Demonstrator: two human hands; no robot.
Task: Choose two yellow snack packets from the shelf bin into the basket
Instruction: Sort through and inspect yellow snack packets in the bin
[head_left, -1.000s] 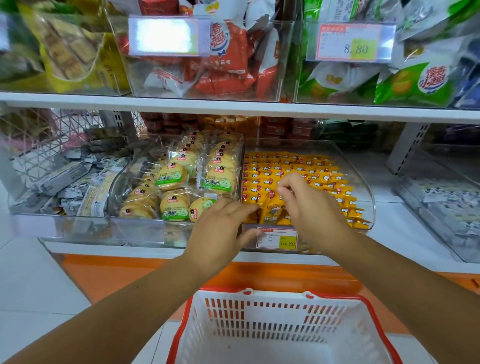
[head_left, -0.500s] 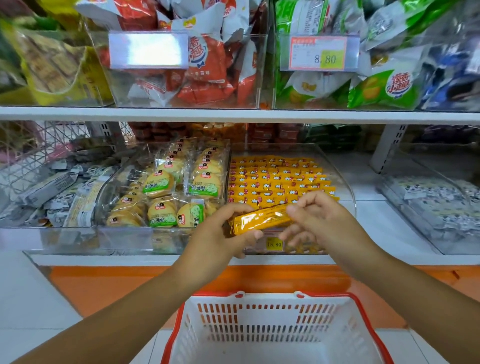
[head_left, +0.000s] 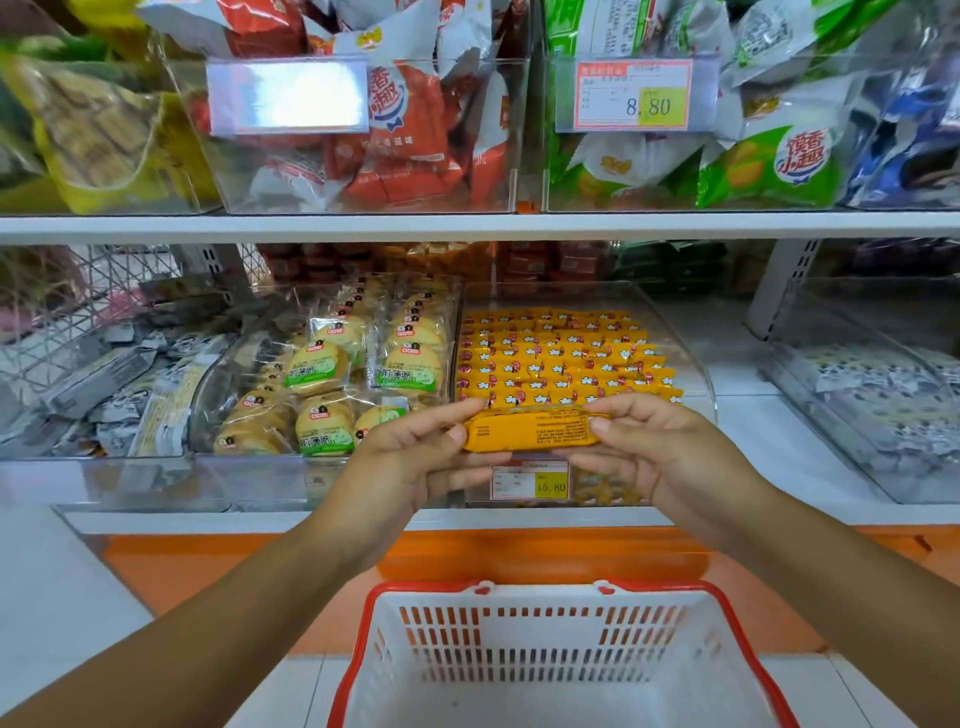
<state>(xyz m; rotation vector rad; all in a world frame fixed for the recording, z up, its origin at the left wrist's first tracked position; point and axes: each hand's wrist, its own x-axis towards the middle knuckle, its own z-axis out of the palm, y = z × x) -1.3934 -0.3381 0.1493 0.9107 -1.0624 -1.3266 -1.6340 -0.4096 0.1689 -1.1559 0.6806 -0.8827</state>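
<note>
A yellow snack packet (head_left: 530, 430) is held level in front of the shelf, its printed back side toward me. My left hand (head_left: 410, 457) pinches its left end and my right hand (head_left: 660, 452) pinches its right end. Just behind it stands the clear shelf bin (head_left: 696, 374), filled with several rows of the same yellow packets (head_left: 561, 358). Below my hands sits the white basket with a red rim (head_left: 561, 670), with nothing visible inside it.
Left of the yellow bin is a clear bin of round biscuits in green-labelled wrappers (head_left: 332, 374). Grey packets (head_left: 119, 384) lie further left, and grey-white packets (head_left: 872, 395) fill a bin at the right. The upper shelf (head_left: 478, 226) carries red and green snack bags. A price tag (head_left: 530, 480) hangs below the packet.
Both hands lifted one yellow packet out of the bin and drew it toward me. It has turned level, and the view has shifted slightly upward.
</note>
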